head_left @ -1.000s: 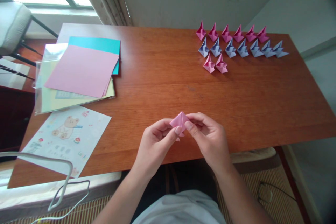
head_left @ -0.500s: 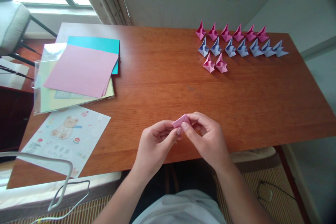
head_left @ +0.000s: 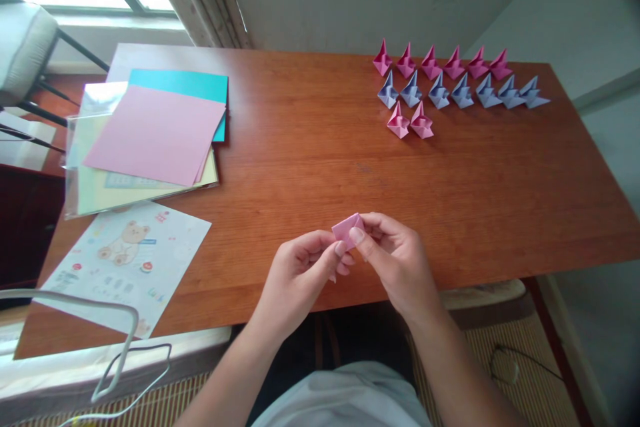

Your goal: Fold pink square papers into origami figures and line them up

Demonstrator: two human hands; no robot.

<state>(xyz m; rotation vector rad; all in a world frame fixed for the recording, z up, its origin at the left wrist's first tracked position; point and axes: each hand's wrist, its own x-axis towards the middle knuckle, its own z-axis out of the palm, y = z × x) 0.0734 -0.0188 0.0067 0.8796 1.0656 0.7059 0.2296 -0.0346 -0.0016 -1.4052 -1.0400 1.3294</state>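
Note:
A small folded piece of pink paper (head_left: 345, 228) is held above the front part of the wooden table (head_left: 295, 173). My left hand (head_left: 306, 273) pinches its lower left side between thumb and fingers. On its right side, my right hand (head_left: 395, 260) grips it, the thumb lying flat across the front face and the fingers behind. The fingers partly hide the paper's lower and right edges. Folded paper figures stand at the back right in rows: dark pink (head_left: 430, 64), pale blue (head_left: 439, 92) and lighter pink (head_left: 399, 123).
At the left lie pink paper sheets (head_left: 157, 137) over a turquoise sheet (head_left: 180, 83) and a clear plastic sleeve (head_left: 73, 167). A sheet with a bear print (head_left: 125, 267) is nearer me. A white tube (head_left: 100, 300) crosses the table's front left corner.
The folded pink paper has shifted slightly up and to the right in my fingers, and more of its face shows. Both hands keep their pinch; the rows of figures are unmoved.

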